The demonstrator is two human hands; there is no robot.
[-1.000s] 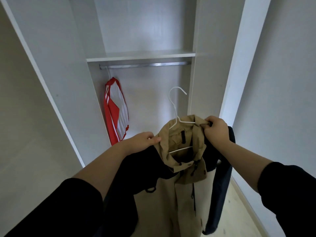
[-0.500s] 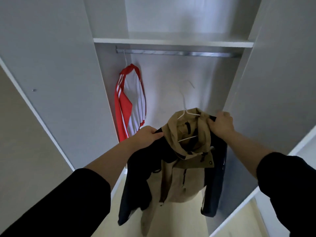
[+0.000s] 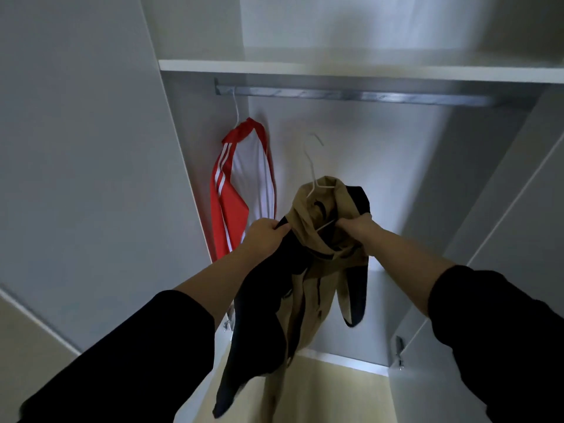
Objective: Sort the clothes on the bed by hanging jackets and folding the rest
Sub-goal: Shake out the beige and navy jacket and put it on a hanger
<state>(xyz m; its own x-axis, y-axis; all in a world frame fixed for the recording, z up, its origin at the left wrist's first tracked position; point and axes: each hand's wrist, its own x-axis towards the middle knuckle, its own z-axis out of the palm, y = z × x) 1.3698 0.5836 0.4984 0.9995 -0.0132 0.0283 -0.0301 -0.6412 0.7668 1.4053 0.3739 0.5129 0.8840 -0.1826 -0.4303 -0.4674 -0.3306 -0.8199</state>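
Observation:
A tan and black jacket [image 3: 308, 215] hangs on a white wire hanger [image 3: 311, 166] that I hold up inside an open wardrobe. My left hand [image 3: 265, 236] grips the jacket's dark left shoulder. My right hand [image 3: 357, 228] grips the collar and the hanger's lower wire on the right side. The hanger's hook points up, well below the metal rail [image 3: 360, 94]. The jacket's sleeves and body dangle down between my arms.
A red and white jacket [image 3: 241, 187] hangs from the rail at the far left of the wardrobe. A white shelf [image 3: 305, 70] runs above the rail. Open wardrobe doors [image 3: 76, 148] stand on both sides. Pale wooden floor [image 3: 329, 392] lies below.
I have stepped closer to the wardrobe and raised the jacket toward the rail. My right hand has shifted from the jacket's right shoulder to the collar and hanger wire.

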